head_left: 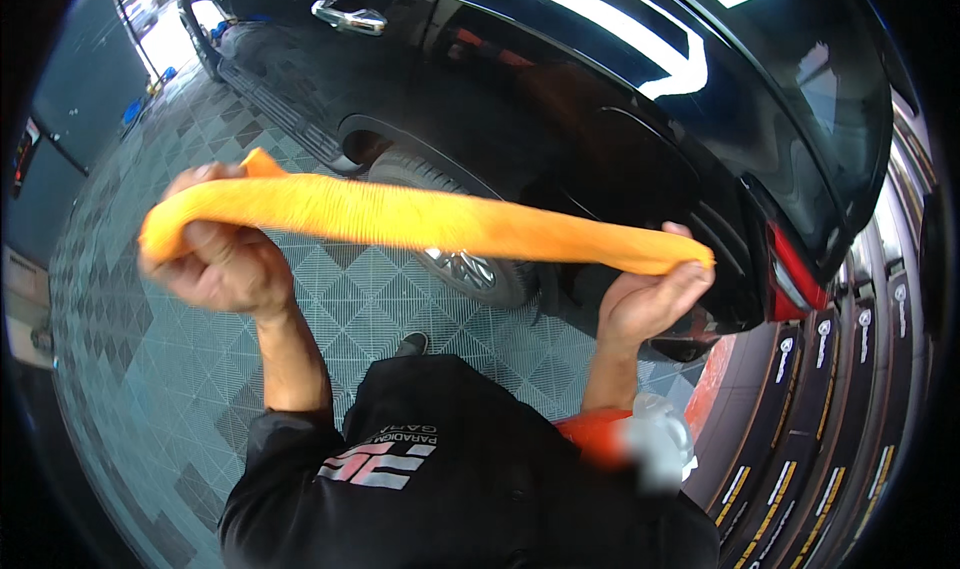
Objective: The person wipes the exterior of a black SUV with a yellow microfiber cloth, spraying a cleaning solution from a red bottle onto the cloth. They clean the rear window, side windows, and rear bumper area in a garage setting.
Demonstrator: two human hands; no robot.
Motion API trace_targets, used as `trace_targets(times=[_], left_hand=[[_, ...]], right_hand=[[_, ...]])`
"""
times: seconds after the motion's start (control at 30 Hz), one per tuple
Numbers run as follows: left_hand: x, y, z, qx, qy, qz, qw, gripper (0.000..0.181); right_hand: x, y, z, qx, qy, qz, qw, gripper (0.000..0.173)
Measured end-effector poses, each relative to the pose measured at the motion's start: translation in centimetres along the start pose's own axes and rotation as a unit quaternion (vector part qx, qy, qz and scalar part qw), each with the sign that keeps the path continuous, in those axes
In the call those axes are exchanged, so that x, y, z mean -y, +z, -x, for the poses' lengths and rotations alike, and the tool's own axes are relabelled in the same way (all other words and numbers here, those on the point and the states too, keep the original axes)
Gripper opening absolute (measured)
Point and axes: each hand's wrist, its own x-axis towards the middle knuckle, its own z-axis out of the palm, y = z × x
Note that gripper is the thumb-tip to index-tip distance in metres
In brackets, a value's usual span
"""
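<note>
A yellow-orange cloth [420, 220], folded or rolled into a long band, is stretched between my two hands at about chest height. My left hand [225, 261] grips its left end, with the cloth looped over the fingers and a small corner sticking up. At the other end, my right hand [656, 299] pinches the cloth between thumb and fingers. Behind the band stands a glossy black vehicle [517, 126]; the cloth partly covers the view of its rear wheel [465, 272].
A running board [285, 115] juts from the vehicle's side. Its red tail light [791, 276] is at the right, near stacked dark boxes [810, 389] bearing writing. Patterned floor tiles [195, 389] lie below. A translucent container [664, 426] is beside my right forearm.
</note>
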Motion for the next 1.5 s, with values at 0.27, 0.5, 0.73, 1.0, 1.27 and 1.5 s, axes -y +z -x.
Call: trace_targets(times=[0.27, 0.5, 0.73, 1.0, 1.27, 1.5], left_hand=[[-1.1, 19.2, 11.4, 0.270, -0.473, 0.119, 0.830, 0.069], [1.2, 3.3, 17.2, 0.114, -0.893, 0.232, 0.368, 0.044], [9.2, 3.3, 3.4, -0.053, -0.630, 0.263, 0.728, 0.058], [9.7, 32.0, 9.5, 0.343, -0.012, -0.099, 0.934, 0.080], [17.7, 27.7, 7.0, 0.356, 0.097, -0.315, 0.875, 0.073], [14.2, 31.1, 8.4, 0.261, 0.032, -0.230, 0.937, 0.056]], right_hand=[[-9.2, -1.6, 1.9, 0.037, 0.279, -0.118, 0.952, 0.029], [-10.7, -5.1, 5.7, 0.175, 0.468, 0.129, 0.856, 0.025], [-3.8, -4.4, 2.7, 0.200, 0.363, 0.064, 0.908, 0.024], [-2.9, -6.6, 3.6, 0.191, 0.412, 0.106, 0.884, 0.026], [-3.3, -7.1, 3.5, 0.204, 0.442, 0.122, 0.865, 0.026], [-5.3, -7.6, 3.7, 0.218, 0.471, 0.118, 0.847, 0.028]])
